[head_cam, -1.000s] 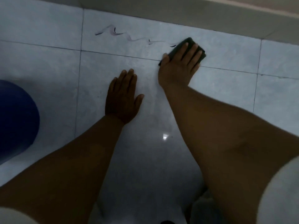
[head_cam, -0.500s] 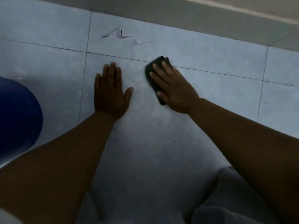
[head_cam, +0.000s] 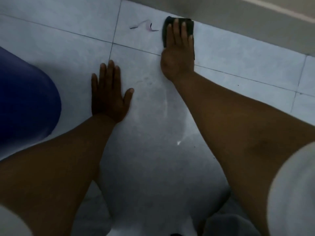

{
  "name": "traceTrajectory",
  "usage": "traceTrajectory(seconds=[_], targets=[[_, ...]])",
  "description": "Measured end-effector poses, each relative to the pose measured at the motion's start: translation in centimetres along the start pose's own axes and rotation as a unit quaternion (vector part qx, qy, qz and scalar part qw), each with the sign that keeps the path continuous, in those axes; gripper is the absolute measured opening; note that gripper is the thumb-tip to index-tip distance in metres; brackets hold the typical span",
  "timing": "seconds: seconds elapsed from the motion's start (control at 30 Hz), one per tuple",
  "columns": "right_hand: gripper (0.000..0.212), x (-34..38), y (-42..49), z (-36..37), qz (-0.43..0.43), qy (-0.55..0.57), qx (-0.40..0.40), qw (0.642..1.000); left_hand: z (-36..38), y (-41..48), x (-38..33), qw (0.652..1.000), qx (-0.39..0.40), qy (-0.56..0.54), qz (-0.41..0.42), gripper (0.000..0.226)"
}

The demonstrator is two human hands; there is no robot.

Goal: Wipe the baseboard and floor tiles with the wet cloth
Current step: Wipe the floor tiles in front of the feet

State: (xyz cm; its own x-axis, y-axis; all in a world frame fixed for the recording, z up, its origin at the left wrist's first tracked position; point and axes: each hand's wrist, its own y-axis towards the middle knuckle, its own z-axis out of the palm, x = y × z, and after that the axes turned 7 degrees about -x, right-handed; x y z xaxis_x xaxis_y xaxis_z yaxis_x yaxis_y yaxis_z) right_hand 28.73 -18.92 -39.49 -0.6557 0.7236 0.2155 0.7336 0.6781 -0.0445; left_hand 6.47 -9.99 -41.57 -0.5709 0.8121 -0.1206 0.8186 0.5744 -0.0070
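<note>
The left hand [head_cam: 109, 94] lies flat, palm down, fingers together and thumb spread, its forearm reaching from lower left, while the right hand [head_cam: 178, 53] stretches farther forward, fingers extended, palm pressing down, arm nearly straight.

Right hand [head_cam: 178, 55] presses dark cloth [head_cam: 189, 26] on floor tiles [head_cam: 238, 62] beside baseboard [head_cam: 238, 23].

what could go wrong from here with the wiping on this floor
1. The dark mark lies just left of the cloth; strokes running straight toward the baseboard may miss it, or smear it.
2. The left hand is braced flat on tile that looks streaked and possibly wet; it could slip under the person's weight.
3. The right hand only presses the cloth flat, so it might bunch up against the baseboard.
</note>
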Motion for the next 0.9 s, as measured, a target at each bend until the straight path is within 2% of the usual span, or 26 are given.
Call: traceTrajectory(seconds=[0.03,0.13,0.17,0.2,0.3,0.37,0.47,0.57,0.67,0.73,0.8,0.9], targets=[[0.064,-0.4,-0.4,-0.3,-0.028,0.01,0.011,1.0,0.0,0.1,0.0,1.0,0.002,-0.003,0.001,0.076],[0.058,-4.5,-3.2,-1.2,-0.195,0.05,0.053,0.978,-0.2,0.1,0.5,1.0,0.01,-0.022,0.019,0.076],[0.056,-6.3,-3.8,-1.5,-0.215,0.063,0.054,0.973,-0.2,0.1,0.9,0.999,0.013,-0.025,0.025,0.077],[0.057,-7.8,-3.9,-2.0,-0.192,0.072,0.052,0.977,-0.3,0.1,1.3,0.999,0.014,-0.025,0.022,0.077],[0.067,-8.0,-2.0,-3.2,-0.019,0.056,0.054,0.997,-0.3,-0.4,1.6,0.999,0.009,-0.007,-0.031,0.078],[0.069,-5.1,-0.2,-2.9,0.001,0.021,0.037,0.999,0.0,-0.7,1.1,0.999,0.008,-0.002,-0.042,0.077],[0.068,1.1,1.5,-1.2,-0.033,0.009,0.023,0.999,0.0,-0.7,1.0,0.999,0.014,0.004,-0.047,0.078],[0.062,5.3,0.9,0.2,-0.149,0.002,0.036,0.988,-0.2,-0.4,1.1,0.999,0.019,0.0,-0.051,0.078],[0.053,4.4,-0.5,0.5,-0.283,0.034,0.074,0.956,-0.2,-0.6,1.1,0.999,0.01,-0.008,-0.049,0.077],[0.05,1.9,-1.1,0.2,-0.325,0.063,0.085,0.94,-0.2,-0.7,1.2,0.999,0.008,-0.017,-0.046,0.078],[0.051,-0.5,-0.9,-0.6,-0.312,0.054,0.065,0.946,-0.1,-0.6,1.2,0.999,0.008,-0.017,-0.047,0.078],[0.057,-1.2,1.6,-1.1,-0.23,-0.042,0.025,0.972,-0.1,-0.7,1.2,0.999,0.003,-0.013,-0.05,0.078]])
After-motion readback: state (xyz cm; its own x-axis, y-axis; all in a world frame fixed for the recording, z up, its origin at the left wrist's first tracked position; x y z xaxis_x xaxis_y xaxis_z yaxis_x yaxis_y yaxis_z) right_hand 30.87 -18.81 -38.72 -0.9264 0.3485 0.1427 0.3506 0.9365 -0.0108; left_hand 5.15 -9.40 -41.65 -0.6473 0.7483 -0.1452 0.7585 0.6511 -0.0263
